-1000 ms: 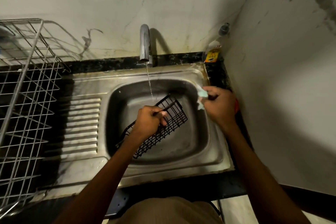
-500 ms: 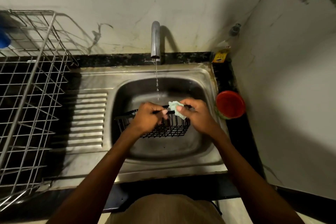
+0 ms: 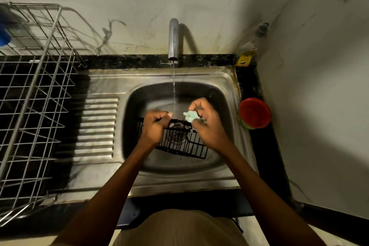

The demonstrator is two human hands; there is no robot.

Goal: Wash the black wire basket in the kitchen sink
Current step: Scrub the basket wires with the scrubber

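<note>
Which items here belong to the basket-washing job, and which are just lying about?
In use:
black wire basket, gripped by left hand
pale scrub cloth, in right hand
tap, running
sink

Idle:
metal dish rack
red cup
bottle

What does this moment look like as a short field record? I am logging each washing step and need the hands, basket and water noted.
left hand: grips the top rim of the black wire basket
right hand: holds a pale green scrub pad at the basket's rim
basket: inside the sink bowl
tap: thin stream of water running
counter right of sink: red container, bottle in the corner
left of sink: metal dish rack
</note>
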